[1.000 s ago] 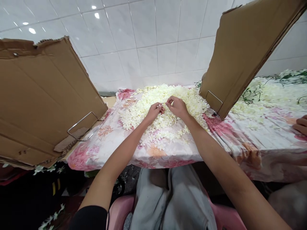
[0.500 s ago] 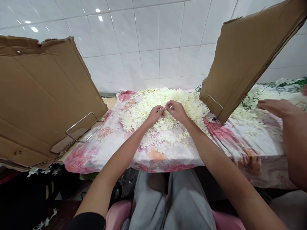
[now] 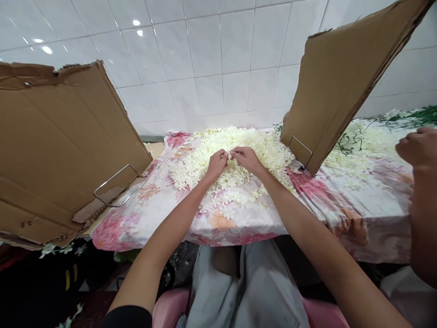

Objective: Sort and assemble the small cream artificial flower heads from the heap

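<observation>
A broad heap of small cream-white flowers [image 3: 262, 143] lies on the floral cloth [image 3: 136, 225]. Just above the middle of the heap, my two hands meet almost fingertip to fingertip. My left hand [image 3: 217, 164] is closed, its thumb and fingers pinched together. From the right, my right hand [image 3: 246, 158] pinches toward the same spot. A small white flower [image 3: 229, 156] shows between the fingertips of both hands; its details are too small to make out against the heap.
Upright cardboard panels flank the heap, one on the left [image 3: 68, 150] and one on the right [image 3: 341, 86], braced by wire stands. White tiles [image 3: 205, 50] rise behind. Beyond the right panel are another person's hand [image 3: 418, 146], more pale flowers and green stems [image 3: 414, 117].
My hands stay over the heap, fingertips shifting slightly against each other. The view has tilted a little. The other person's hand at right has drawn back and curled closed.
</observation>
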Demonstrator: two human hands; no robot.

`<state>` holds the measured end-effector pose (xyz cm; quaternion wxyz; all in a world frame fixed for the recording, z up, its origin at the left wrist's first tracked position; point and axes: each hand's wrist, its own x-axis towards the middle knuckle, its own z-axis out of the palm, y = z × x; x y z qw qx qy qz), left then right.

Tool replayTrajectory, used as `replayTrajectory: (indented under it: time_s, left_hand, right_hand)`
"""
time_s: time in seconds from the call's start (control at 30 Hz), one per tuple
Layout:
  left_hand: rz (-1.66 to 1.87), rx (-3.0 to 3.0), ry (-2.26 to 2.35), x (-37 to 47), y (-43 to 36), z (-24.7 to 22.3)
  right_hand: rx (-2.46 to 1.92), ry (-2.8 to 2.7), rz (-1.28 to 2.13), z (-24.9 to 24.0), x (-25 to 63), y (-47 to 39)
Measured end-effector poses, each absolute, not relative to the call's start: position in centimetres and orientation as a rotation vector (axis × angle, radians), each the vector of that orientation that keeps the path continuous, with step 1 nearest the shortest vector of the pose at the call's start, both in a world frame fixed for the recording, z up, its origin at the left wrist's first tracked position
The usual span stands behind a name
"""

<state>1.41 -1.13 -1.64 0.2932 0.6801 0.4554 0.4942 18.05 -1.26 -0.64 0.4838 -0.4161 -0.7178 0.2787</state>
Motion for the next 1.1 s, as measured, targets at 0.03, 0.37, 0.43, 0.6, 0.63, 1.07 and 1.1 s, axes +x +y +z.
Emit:
replayTrajectory:
  time_s: [0.03,0.37,0.43,0.6,0.63,1.07,1.1]
  left_hand:
    - [1.357,1.804,1.222,1.4,-1.2,-1.6]
    - [1.293,1.539,1.045,1.7,-0.6,-1.9]
    - [1.239,1.415,1.024,1.6,-0.7,-1.7]
    - [1.147,1.238,1.004,1.2,-0.9,-1.0]
    - [1.143,1.231,0.982,1.1,-0.9,-0.9]
    - [1.088,1.538,0.908,1.1,-1.1,-1.3]
    - [1.083,1.536,0.893,1.0,-0.9,-1.4]
  right_hand:
    - [-1.004,-1.765,0.671,-0.7,18.0,-1.3]
    - [-1.01,-1.894,0.47,-1.8,18.0,-0.4]
    - [-1.001,-1.891,0.442,-1.5,18.0,-0.8]
    - [-1.008,-1.91,0.34,-0.7,17.8,-1.8]
    - [-1.02,-1.914,0.32,-0.6,17.8,-1.9]
    - [-1.093,-1.907,0.263,0.1,17.9,-2.8]
    - [-1.08,-1.907,0.276,0.1,18.0,-2.8]
